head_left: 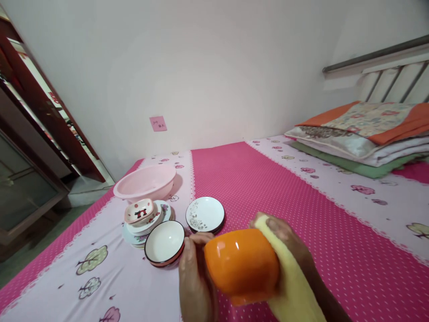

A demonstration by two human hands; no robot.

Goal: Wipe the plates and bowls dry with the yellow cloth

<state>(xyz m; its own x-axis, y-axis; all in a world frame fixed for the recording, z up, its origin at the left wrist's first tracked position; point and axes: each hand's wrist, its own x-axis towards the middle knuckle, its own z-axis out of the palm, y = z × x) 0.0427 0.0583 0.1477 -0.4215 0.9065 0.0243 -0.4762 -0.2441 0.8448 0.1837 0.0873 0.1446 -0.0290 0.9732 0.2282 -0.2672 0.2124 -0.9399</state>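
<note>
Curled fingers of the left hand (197,279) hold the left side of a glossy orange round bowl (239,264), tilted at the lower centre of the frame. From where I stand, the right hand (288,235) clasps a soft yellow cloth (293,281) against the bowl's right side. Left of centre sit a black-rimmed white round bowl (165,241), stacked patterned white plates (144,229) and a pale pink plastic basin (144,183).
</note>
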